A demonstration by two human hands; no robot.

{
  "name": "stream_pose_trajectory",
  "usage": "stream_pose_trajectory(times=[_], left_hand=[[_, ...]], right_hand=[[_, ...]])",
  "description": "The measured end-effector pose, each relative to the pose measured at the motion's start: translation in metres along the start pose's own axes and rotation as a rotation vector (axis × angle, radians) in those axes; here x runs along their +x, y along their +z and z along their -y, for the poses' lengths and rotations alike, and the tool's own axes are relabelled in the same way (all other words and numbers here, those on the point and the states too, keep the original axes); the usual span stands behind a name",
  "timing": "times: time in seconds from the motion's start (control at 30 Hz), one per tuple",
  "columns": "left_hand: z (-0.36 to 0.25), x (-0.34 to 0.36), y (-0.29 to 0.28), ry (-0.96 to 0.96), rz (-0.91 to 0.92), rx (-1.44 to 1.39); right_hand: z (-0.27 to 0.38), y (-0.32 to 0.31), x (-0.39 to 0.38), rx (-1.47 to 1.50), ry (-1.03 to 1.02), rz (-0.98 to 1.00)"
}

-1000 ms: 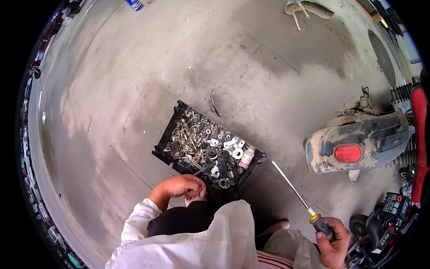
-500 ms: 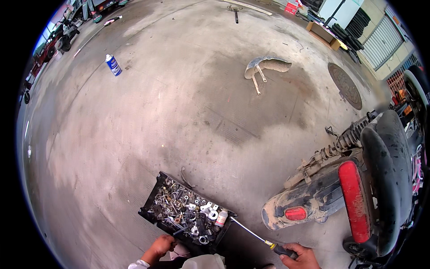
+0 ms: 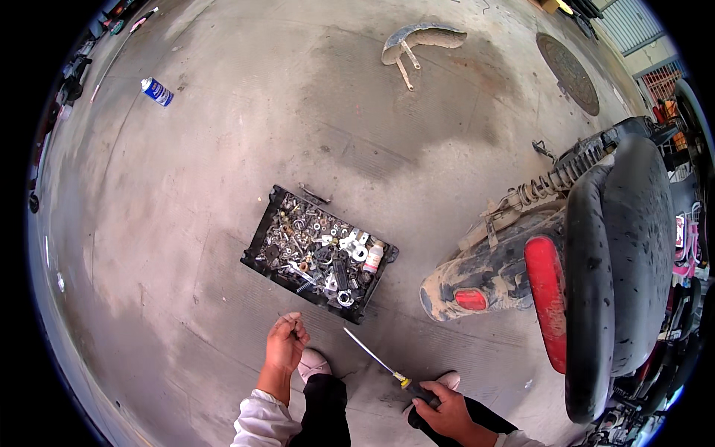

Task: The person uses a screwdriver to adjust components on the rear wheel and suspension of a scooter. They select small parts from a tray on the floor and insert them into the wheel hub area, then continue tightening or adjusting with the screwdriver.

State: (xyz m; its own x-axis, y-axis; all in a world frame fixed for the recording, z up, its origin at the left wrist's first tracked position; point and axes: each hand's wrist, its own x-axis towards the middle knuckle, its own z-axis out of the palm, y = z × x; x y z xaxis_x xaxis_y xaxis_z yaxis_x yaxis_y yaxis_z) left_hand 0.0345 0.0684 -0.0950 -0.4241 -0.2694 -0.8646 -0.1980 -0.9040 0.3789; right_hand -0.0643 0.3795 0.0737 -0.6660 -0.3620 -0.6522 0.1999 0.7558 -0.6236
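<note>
My right hand (image 3: pixel 445 410) is wrapped around the black handle of a screwdriver (image 3: pixel 374 354) with a yellow collar. Its long metal shaft slants up and left, with the tip short of the crate's front side in the picture. My left hand (image 3: pixel 287 339) is closed in a pinch just below that front side; whatever its fingers may hold is too small to make out. A black plastic crate (image 3: pixel 257 237) on the ground is filled with loose bolts, nuts, washers and metal fittings. Toward its right end lies a small white bottle (image 3: pixel 374 257) with a reddish label.
At the right stands a muddy two-wheeler with a black seat (image 3: pixel 637 261), red rear light (image 3: pixel 546 298) and dirty rear mudguard (image 3: pixel 491 279). A detached mudguard (image 3: pixel 428 37) lies farther off, near a round manhole cover (image 3: pixel 567 73). A blue spray can (image 3: pixel 158 92) stands at far left.
The view has tilted downward, so the crate appears higher. My left hand has drawn back from the crate's front side, still closed. The screwdriver's tip has swung left from the crate's right corner.
</note>
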Motion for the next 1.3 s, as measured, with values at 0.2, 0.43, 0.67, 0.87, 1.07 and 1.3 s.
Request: stream_pose_trajectory(times=[0.2, 0.43, 0.67, 0.87, 1.07, 1.3], left_hand=[[-0.085, -0.220, -0.023, -0.060, -0.150, -0.084], [-0.201, -0.483, -0.081, -0.070, -0.621, -0.088], [-0.305, -0.443, -0.029, -0.156, -0.295, -0.115], [-0.396, -0.370, 0.036, -0.170, -0.178, -0.006], [-0.480, -0.307, 0.115, -0.223, -0.076, 0.170], [-0.573, -0.242, 0.208, -0.277, 0.018, 0.346]], right_hand=[[0.010, 0.025, -0.112, -0.163, 0.155, 0.000], [0.254, -0.133, -0.086, -0.108, -0.358, -0.041], [0.353, -0.230, 0.099, -0.378, -0.316, -1.004], [0.332, -0.212, 0.130, -0.609, -0.066, -0.981], [0.323, -0.209, 0.132, -0.512, 0.019, -0.942], [0.324, -0.215, 0.134, -0.423, 0.076, -0.900]])
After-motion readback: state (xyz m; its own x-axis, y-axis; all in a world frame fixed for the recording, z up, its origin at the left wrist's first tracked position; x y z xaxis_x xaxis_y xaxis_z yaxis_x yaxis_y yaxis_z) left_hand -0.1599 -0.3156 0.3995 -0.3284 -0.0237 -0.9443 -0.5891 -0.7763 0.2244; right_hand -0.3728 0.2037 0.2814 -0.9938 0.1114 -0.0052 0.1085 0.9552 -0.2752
